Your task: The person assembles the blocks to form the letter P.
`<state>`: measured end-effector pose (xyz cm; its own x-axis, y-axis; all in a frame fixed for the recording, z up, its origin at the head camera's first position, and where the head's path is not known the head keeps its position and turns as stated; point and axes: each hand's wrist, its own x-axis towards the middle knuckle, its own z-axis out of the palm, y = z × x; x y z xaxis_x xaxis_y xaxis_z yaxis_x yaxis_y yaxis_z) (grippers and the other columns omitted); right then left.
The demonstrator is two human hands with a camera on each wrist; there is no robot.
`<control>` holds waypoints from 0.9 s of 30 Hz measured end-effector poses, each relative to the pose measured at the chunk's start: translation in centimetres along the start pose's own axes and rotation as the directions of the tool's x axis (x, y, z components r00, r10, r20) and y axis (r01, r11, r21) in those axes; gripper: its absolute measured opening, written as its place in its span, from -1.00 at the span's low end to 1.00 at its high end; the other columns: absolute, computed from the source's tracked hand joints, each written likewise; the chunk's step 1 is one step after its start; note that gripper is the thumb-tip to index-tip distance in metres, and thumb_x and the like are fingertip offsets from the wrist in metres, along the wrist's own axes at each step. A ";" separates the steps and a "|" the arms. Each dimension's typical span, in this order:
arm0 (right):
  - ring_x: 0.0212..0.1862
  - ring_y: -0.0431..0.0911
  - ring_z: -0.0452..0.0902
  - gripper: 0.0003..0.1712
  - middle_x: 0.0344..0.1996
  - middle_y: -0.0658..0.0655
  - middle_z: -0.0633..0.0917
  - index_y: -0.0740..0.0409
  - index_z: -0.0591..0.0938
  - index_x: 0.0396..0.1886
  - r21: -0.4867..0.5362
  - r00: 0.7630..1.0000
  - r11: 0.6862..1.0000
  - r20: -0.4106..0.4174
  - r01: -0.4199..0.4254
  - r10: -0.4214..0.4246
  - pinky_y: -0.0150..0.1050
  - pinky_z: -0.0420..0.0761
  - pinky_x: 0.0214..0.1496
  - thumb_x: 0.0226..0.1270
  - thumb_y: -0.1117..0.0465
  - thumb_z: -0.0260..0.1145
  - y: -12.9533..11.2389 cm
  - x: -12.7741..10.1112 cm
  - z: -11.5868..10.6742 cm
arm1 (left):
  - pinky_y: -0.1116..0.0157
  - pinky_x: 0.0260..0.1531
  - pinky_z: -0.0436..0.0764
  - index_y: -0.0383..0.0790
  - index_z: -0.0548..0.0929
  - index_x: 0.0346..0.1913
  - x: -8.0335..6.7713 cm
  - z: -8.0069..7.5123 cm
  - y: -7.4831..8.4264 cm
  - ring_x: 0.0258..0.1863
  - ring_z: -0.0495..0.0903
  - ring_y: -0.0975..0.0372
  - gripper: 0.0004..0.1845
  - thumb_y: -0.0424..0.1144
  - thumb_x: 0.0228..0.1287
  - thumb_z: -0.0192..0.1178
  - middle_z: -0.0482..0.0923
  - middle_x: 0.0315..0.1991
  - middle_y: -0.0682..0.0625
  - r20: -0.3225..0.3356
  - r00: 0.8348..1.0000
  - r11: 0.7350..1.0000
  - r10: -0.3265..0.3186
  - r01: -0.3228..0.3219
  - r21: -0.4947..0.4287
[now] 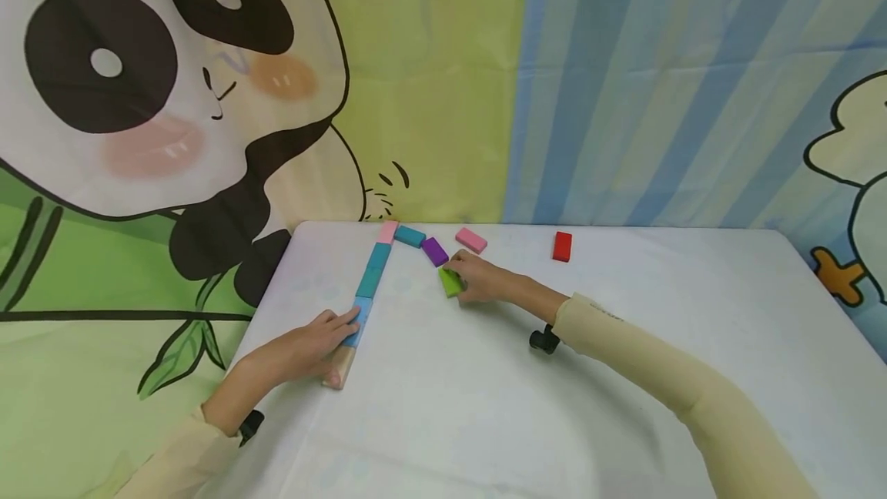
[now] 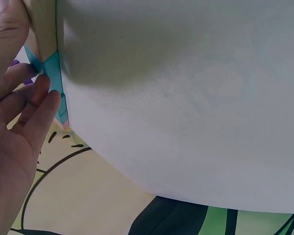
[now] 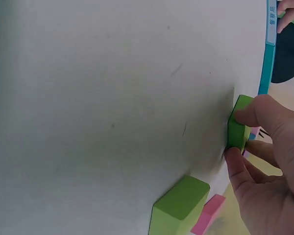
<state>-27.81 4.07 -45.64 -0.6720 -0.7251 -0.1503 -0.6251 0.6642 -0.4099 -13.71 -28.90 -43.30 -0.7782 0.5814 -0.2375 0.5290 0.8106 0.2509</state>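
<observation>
My right hand [image 1: 481,278] pinches a lime green block [image 1: 450,283] between thumb and fingers, right at the tabletop. A purple block [image 1: 435,252] lies at the green one's far corner, followed by a teal block [image 1: 410,236]. My left hand [image 1: 315,345] rests its extended fingers on a light blue block [image 1: 357,320], part of a straight row. Farther up that row are teal blocks [image 1: 374,268] and a pink end block [image 1: 389,232]; a wood-coloured block [image 1: 341,370] forms the near end, partly behind the hand. The right wrist view shows a second green block [image 3: 181,205] near the hand.
A loose pink block [image 1: 471,240] lies beyond my right hand, near the back edge. Farther right stands a red block [image 1: 563,246]. The white table [image 1: 527,422] meets a printed panda curtain [image 1: 430,98] at the back.
</observation>
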 end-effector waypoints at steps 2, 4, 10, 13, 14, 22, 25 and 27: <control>0.08 -0.03 0.45 -0.28 0.17 0.29 0.45 0.33 0.39 0.34 0.029 1.000 1.000 -0.016 0.002 -0.001 -0.18 0.53 0.15 0.20 0.24 0.40 0.1 0.1 0.1 | 0.38 -0.18 0.51 -0.43 0.31 0.39 0.0 0.0 0.0 0.00 0.35 0.19 0.00 0.10 -0.10 0.34 0.23 0.39 -0.27 -0.009 1.000 1.000 0.001 -0.001 0.006; 0.05 -0.04 0.46 -0.29 0.15 0.28 0.46 0.33 0.40 0.34 0.051 0.999 0.999 -0.032 -0.001 0.002 -0.20 0.55 0.12 0.22 0.23 0.40 0.1 0.1 0.1 | 0.39 -0.19 0.50 -0.42 0.30 0.39 0.0 0.0 -0.1 -0.01 0.36 0.19 0.00 0.10 -0.10 0.33 0.25 0.37 -0.27 -0.016 1.000 1.000 0.005 -0.005 0.011; 0.00 -0.06 0.50 -0.33 0.11 0.26 0.51 0.34 0.45 0.28 0.061 0.997 0.998 -0.082 0.001 0.004 -0.24 0.57 0.07 0.22 0.18 0.41 0.1 -0.1 0.4 | 0.41 -0.21 0.48 -0.43 0.29 0.40 0.1 0.0 -0.2 -0.01 0.35 0.19 0.02 0.12 -0.10 0.32 0.25 0.35 -0.27 -0.004 1.000 1.000 0.006 -0.006 -0.003; 0.02 -0.05 0.50 -0.34 0.13 0.26 0.51 0.32 0.46 0.27 0.062 0.995 0.998 -0.096 -0.006 0.012 -0.23 0.56 0.08 0.23 0.16 0.41 0.0 -0.2 0.6 | 0.40 -0.20 0.48 -0.42 0.28 0.40 0.1 0.0 -0.1 0.00 0.36 0.19 0.03 0.13 -0.10 0.31 0.25 0.35 -0.27 0.006 1.000 1.000 -0.002 0.002 -0.012; 0.03 -0.06 0.50 -0.35 0.14 0.25 0.51 0.31 0.46 0.27 0.063 0.995 0.998 -0.099 -0.010 0.016 -0.23 0.56 0.09 0.23 0.15 0.41 0.0 -0.2 0.7 | 0.40 -0.20 0.48 -0.42 0.28 0.41 0.1 0.0 -0.2 0.01 0.36 0.19 0.03 0.13 -0.10 0.31 0.25 0.34 -0.27 0.009 1.000 1.000 -0.006 0.006 -0.014; 0.03 -0.07 0.50 -0.35 0.13 0.22 0.51 0.28 0.47 0.27 0.065 0.989 0.998 -0.145 -0.025 0.034 -0.22 0.56 0.10 0.23 0.11 0.41 0.0 -0.4 1.1 | 0.39 -0.20 0.47 -0.39 0.26 0.42 0.5 0.0 -0.1 0.02 0.34 0.18 0.06 0.15 -0.12 0.31 0.24 0.34 -0.26 0.032 0.999 0.999 -0.037 0.038 -0.037; 0.08 -0.04 0.49 -0.27 0.21 0.22 0.47 0.23 0.39 0.35 0.078 0.986 0.995 -0.151 -0.055 0.066 -0.16 0.54 0.16 0.25 0.07 0.39 -0.2 -1.0 0.6 | 0.37 -0.18 0.48 -0.39 0.25 0.43 0.5 0.0 -0.1 0.05 0.35 0.15 0.05 0.15 -0.10 0.32 0.23 0.34 -0.27 0.037 0.999 0.998 -0.040 0.042 -0.040; 0.19 0.01 0.46 -0.22 0.28 0.21 0.42 0.17 0.33 0.41 0.087 0.982 0.992 -0.156 -0.089 0.101 -0.09 0.51 0.23 0.26 0.03 0.38 0.0 -1.8 -0.3 | 0.34 -0.15 0.51 -0.37 0.22 0.45 0.4 0.1 -0.2 0.09 0.34 0.14 0.06 0.14 -0.09 0.33 0.23 0.35 -0.26 0.041 0.998 0.997 -0.056 0.058 -0.042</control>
<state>-26.73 5.42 -45.13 -0.7857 -0.6166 -0.0487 -0.5260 0.7075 -0.4719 -14.06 -28.82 -43.48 -0.7922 0.5373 -0.2892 0.4685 0.8393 0.2759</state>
